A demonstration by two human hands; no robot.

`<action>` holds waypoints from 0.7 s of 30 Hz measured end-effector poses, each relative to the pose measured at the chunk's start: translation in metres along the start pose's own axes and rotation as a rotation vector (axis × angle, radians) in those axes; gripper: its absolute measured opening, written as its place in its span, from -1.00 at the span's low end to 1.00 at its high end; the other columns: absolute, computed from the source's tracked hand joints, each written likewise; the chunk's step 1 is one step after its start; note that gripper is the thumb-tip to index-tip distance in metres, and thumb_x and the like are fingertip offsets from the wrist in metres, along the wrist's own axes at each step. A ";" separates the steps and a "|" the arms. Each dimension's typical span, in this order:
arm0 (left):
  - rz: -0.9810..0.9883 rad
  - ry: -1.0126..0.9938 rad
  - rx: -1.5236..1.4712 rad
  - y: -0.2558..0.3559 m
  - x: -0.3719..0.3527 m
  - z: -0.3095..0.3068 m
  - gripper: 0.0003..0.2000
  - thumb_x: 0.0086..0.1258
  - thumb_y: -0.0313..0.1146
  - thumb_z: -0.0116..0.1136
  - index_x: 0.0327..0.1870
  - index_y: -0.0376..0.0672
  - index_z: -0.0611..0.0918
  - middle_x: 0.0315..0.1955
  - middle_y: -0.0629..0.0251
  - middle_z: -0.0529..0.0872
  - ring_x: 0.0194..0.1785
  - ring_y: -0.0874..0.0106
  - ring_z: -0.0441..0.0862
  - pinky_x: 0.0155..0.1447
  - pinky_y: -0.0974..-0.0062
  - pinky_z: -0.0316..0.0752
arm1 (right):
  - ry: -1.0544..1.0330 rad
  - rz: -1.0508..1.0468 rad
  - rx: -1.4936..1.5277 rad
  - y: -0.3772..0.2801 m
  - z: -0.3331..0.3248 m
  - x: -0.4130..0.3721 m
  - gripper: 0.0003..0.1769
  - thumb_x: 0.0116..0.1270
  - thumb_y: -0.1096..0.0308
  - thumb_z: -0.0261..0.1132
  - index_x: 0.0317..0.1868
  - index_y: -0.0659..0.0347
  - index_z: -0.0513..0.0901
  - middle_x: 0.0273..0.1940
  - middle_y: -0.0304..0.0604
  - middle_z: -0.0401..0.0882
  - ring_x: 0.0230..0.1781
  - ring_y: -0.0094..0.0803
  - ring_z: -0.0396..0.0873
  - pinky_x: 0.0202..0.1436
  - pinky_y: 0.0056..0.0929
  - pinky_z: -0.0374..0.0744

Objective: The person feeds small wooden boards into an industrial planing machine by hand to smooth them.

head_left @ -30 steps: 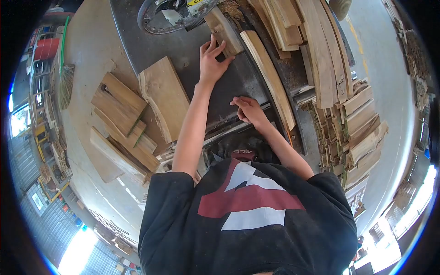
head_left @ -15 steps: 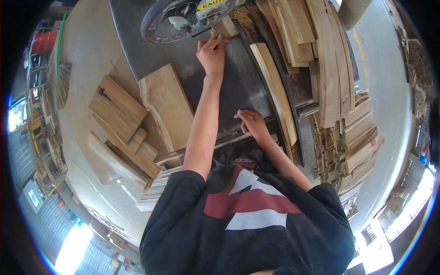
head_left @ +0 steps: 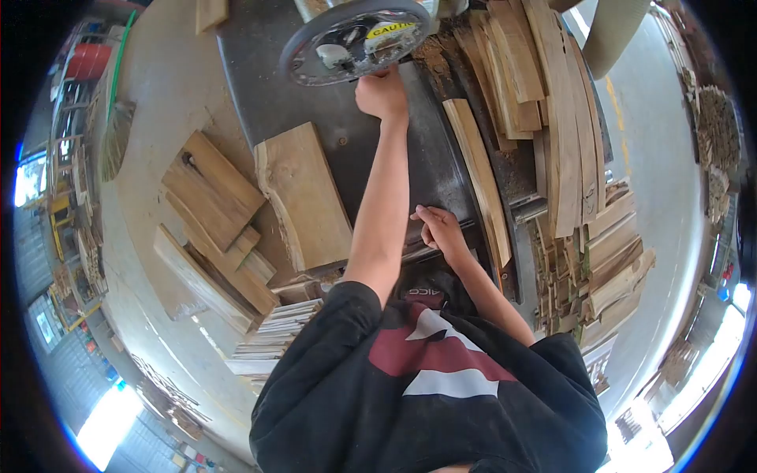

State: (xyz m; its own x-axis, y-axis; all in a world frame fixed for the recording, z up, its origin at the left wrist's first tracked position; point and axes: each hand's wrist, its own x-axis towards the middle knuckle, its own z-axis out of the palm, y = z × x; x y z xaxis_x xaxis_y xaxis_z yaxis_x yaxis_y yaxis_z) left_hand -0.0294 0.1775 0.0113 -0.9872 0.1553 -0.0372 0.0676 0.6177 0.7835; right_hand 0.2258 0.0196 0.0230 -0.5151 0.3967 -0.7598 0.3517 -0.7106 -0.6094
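My left hand (head_left: 382, 94) is closed at the far part of the dark machine table (head_left: 426, 150), just below the round wheel guard (head_left: 292, 59) with a yellow caution label (head_left: 391, 30). The guard partly hides its fingers, and what they hold cannot be made out. Nearer my body, my right hand (head_left: 441, 232) hovers by the table's near edge, fingers loosely bent and apart, holding nothing. Left of my left forearm lies a wide board (head_left: 306, 197) with a wavy edge. A long narrow strip of wood (head_left: 479, 177) lies to the right.
Long boards (head_left: 556, 118) are stacked at the right, with more cut pieces (head_left: 607, 268) below them. Other boards (head_left: 209, 189) lie at the left. A thick hose (head_left: 619, 35) hangs at the top right, and a green-handled broom (head_left: 117, 138) stands at the far left.
My left hand has moved forward to the guard, and the wood block near it no longer shows. My right hand is little changed. The whole view has shifted slightly.
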 end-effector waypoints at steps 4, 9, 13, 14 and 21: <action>0.377 -0.217 -0.257 -0.029 -0.004 -0.069 -0.60 0.16 -0.11 0.66 -0.45 -0.27 0.71 -0.46 0.17 0.79 -0.35 0.16 0.72 -0.12 0.25 0.59 | -0.002 -0.013 -0.078 -0.013 0.001 -0.006 -0.53 0.65 -0.02 0.25 -0.05 0.29 0.75 -0.68 -0.32 0.44 -0.75 -0.64 0.29 -0.65 -0.57 0.17; 0.421 0.248 0.311 -0.155 -0.036 -0.237 -0.70 0.30 -0.11 0.54 -0.15 -0.12 0.77 -0.15 0.19 0.77 0.08 -0.01 0.65 0.15 0.00 0.52 | -0.102 -0.034 -0.193 -0.003 -0.005 0.003 -0.34 0.62 -0.21 0.21 -0.07 0.35 0.77 -0.67 -0.29 0.49 -0.73 -0.60 0.36 -0.63 -0.53 0.25; 0.102 0.284 0.626 -0.218 -0.093 -0.316 -0.48 0.30 -0.02 0.54 0.12 -0.25 0.76 0.01 -0.03 0.65 0.20 -0.07 0.54 0.30 -0.08 0.42 | -0.321 0.141 -0.579 -0.001 0.004 -0.001 -0.11 0.57 -0.43 0.09 -0.11 0.41 0.81 -0.60 -0.14 0.67 -0.70 -0.52 0.49 -0.58 -0.51 0.40; 0.139 0.134 0.539 -0.225 -0.105 -0.325 -0.41 0.30 0.00 0.54 0.17 -0.31 0.73 0.03 -0.04 0.62 0.20 -0.07 0.52 0.32 -0.06 0.40 | -0.349 0.131 -0.611 0.000 0.013 -0.005 -0.09 0.57 -0.44 0.08 -0.11 0.42 0.81 -0.61 -0.14 0.66 -0.70 -0.51 0.50 -0.58 -0.51 0.42; 0.358 -0.198 0.165 -0.225 -0.138 -0.284 -0.18 0.15 0.02 0.67 0.34 -0.39 0.63 0.14 0.00 0.54 0.27 -0.01 0.44 0.38 0.08 0.30 | -0.317 0.174 -0.621 0.002 0.016 -0.006 -0.09 0.51 -0.43 0.20 -0.26 0.48 0.80 -0.66 -0.17 0.61 -0.74 -0.49 0.46 -0.61 -0.49 0.39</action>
State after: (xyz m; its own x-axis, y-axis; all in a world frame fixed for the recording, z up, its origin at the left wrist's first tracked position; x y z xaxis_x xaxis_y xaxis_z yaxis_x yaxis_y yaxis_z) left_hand 0.0503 -0.2019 0.0167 -0.8517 0.5166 0.0878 0.4384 0.6108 0.6593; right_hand 0.2174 0.0068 0.0304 -0.5804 0.0531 -0.8126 0.7804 -0.2489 -0.5736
